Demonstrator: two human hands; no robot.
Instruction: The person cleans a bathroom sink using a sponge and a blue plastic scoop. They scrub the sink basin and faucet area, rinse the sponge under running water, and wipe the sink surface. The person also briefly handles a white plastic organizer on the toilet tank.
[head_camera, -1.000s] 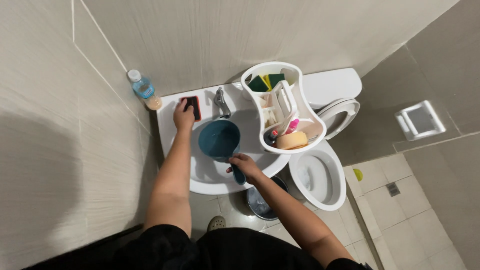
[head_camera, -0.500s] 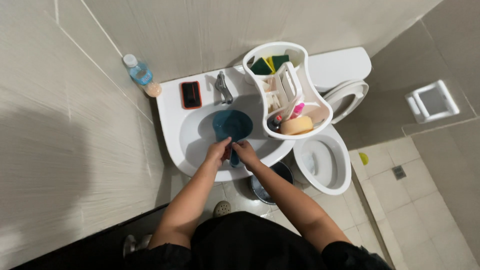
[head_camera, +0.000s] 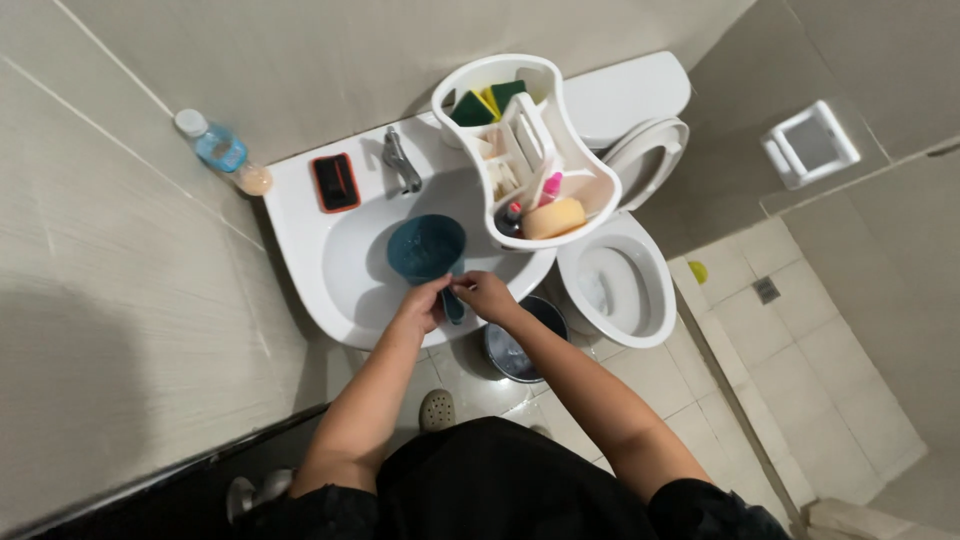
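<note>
Left hand (head_camera: 418, 308): withdrawn from the red-cased phone (head_camera: 335, 182) at the basin's 11 o'clock, now closed beside the right hand (head_camera: 487, 295) on the handle of the blue dipper (head_camera: 425, 249). Dipper: inside the white sink (head_camera: 330, 275), below the tap (head_camera: 400, 160); caddy (head_camera: 520, 150) at 2 o'clock. Both hands now grip the dipper.

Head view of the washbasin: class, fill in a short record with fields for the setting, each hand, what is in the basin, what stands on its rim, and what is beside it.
Setting: tiled bathroom, white washbasin seen from above
Left hand: on the handle of the blue dipper
Right hand: on the same handle
In basin: the dipper, bowl up
On rim: tap, red and black phone-like slab, white caddy with sponges
Beside: open toilet, small clear bottle
</note>
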